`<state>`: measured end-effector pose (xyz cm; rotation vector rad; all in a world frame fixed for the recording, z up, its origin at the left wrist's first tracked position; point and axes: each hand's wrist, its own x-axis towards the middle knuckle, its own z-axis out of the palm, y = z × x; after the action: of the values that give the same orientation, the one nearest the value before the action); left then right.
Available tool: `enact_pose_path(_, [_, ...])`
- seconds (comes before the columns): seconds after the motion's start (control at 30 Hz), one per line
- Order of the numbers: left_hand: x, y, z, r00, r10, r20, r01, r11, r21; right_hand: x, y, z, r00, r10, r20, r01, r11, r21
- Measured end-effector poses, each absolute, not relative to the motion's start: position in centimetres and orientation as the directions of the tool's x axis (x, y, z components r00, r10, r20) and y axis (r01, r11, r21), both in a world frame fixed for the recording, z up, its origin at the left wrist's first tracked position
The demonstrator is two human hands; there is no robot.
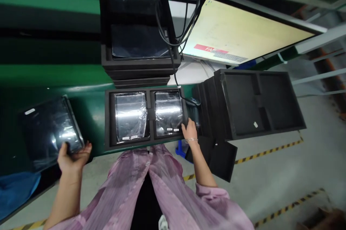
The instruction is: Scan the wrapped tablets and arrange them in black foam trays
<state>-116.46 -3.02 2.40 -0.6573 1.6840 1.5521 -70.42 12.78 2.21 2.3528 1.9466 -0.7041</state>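
At the left, my left hand [73, 159] is at the near corner of dark, glossy flat screen panels [51, 129] wrapped in clear film. Its thumb lies over their near edge and the fingers curl at the corner. My right hand [190, 132] grips the right rim of a black foam tray [151, 138], thumb toward the inside. Two compartments in this tray each hold a film-wrapped panel, the left panel [131, 116] and the right panel [169, 113], both with small white labels near the lower edge.
Behind stands a stack of black trays [140, 67] with dark panels in the top one. A tilted stack of trays [243, 104] is at the right, below a lit monitor [248, 28]. Black cable [158, 6] hangs in front. Blue cloth [17, 190] lies lower left.
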Motion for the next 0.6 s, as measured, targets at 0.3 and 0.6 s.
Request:
enact_pose_path(0.3, [-108.8,-6.1,0.7,-0.541,-0.110,-0.834,-0.824,0.269,0.498,-71.3,16.9,2.2,0.245,0.864,-0.441,0.922,-0.347,-0.169])
enact_pose_path(0.6, [-98.8,-2.0,0.2,-0.295,0.186,-0.937,-0.831,0.434,0.348,-69.4,18.6,1.6,0.179,0.854,-0.489,0.832,-0.397,-0.387])
